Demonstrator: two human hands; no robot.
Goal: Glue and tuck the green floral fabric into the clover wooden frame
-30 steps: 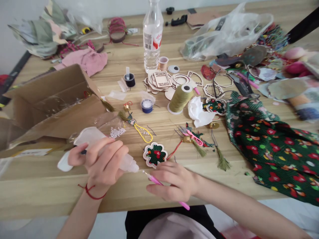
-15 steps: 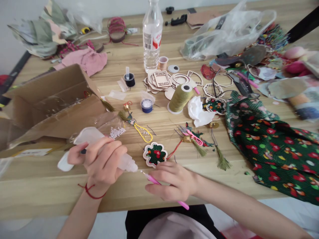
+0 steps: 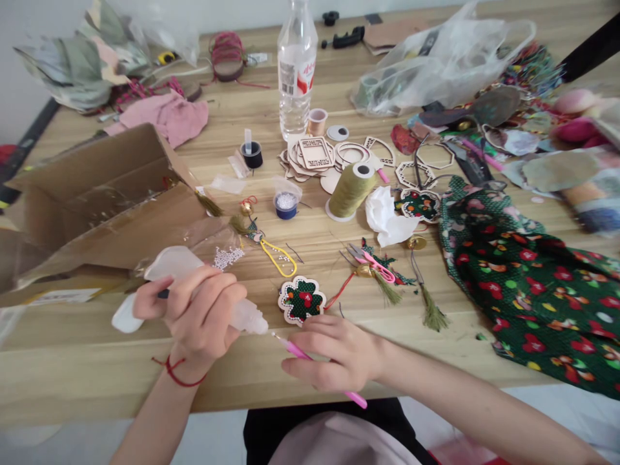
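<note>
Currently gripping translucent bottle [image 3: 175, 263] in left hand [image 3: 203, 313], pinching pink tool [image 3: 296, 350] in right hand [image 3: 334, 354], holding tip [image 3: 275, 335] near nozzle [image 3: 256, 321], near flower-shaped piece [image 3: 301, 298] on table [image 3: 252, 381].

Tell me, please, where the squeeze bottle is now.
In the head view, the left hand holds the squeeze bottle left of the middle, its nozzle near the pink tool in the right hand.

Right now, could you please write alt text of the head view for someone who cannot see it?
Over a cluttered wooden table, a left hand holds a translucent bottle, its nozzle close to the tip of a pink tool in the right hand. A flower-shaped ornament lies by that hand, a cardboard box at left, green cloth at right.
</note>
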